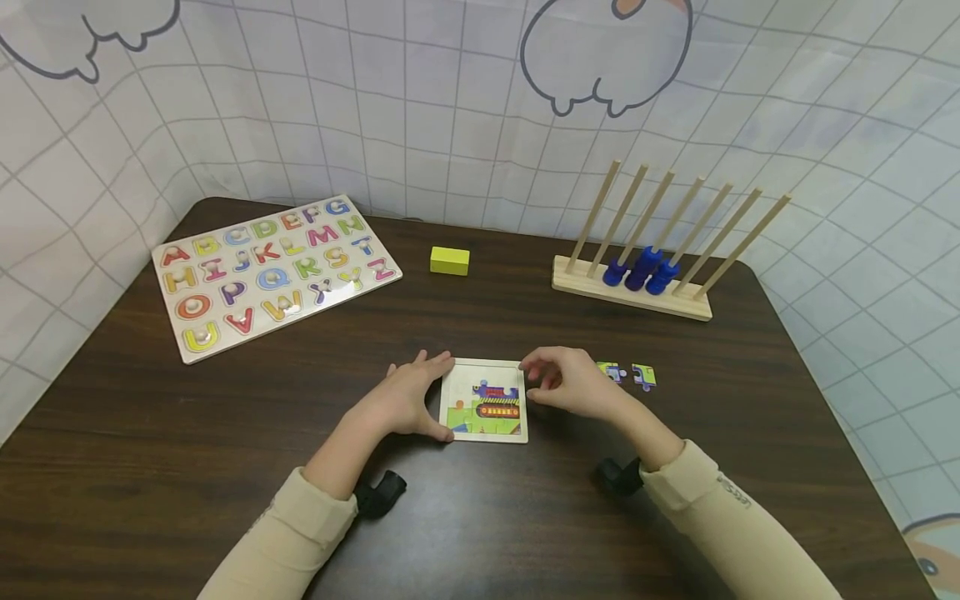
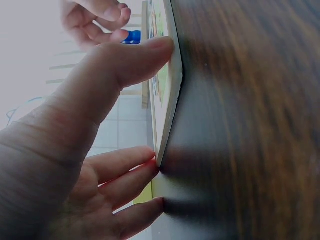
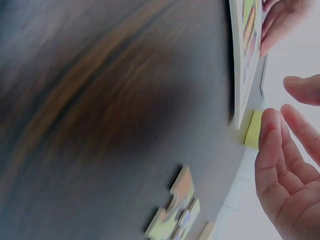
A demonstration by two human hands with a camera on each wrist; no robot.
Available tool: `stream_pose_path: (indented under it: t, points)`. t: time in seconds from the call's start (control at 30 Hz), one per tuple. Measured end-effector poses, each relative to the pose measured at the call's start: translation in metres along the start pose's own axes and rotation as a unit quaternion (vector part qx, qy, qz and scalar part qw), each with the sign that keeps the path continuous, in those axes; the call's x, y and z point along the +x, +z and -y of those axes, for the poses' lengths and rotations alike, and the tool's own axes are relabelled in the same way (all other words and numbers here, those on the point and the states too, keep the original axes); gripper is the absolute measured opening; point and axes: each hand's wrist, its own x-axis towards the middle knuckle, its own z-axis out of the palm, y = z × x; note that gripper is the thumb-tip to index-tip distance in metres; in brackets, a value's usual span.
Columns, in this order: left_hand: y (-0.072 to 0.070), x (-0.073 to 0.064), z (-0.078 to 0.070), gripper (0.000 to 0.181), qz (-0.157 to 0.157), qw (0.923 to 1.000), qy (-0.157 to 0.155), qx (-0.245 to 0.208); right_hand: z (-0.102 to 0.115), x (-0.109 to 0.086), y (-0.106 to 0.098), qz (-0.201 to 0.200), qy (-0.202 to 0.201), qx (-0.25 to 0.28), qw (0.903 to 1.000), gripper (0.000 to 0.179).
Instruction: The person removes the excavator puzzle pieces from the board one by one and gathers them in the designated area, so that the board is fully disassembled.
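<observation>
Below centre we see a pale square puzzle (image 1: 461, 381), part-filled with green and red pieces (image 1: 498, 412), left hand (image 1: 407, 397) spread against it, right hand (image 1: 572, 380) loosely curled

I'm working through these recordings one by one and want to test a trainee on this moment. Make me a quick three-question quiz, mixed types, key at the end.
1. True or false: the wooden jigsaw tray is completely filled with pieces.
2. Count: how many upright rods does the wooden ring stacker have?
3. Multiple choice: in the head view, what is nearest the loose jigsaw pieces?
A) the alphabet board
B) the yellow block
C) the right hand

Key:
1. False; its upper left, beside the left hand, is bare.
2. Seven.
3. C; the pieces lie just beyond the right hand.
</observation>
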Motion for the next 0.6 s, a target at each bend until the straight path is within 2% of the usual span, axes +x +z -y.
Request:
stream_pose_path:
  t: [0.4,0.6]
  points:
    - [0.0,0.0,0.0,0.098,0.003,1.0,-0.005,-0.002,0.009,0.012,0.015,0.026,-0.013,0.01,0.9995,0.031]
    - [0.0,0.0,0.0,0.098,0.006,1.0,-0.007,-0.002,0.01,0.016,0.022,0.037,-0.002,0.017,0.9992,0.032]
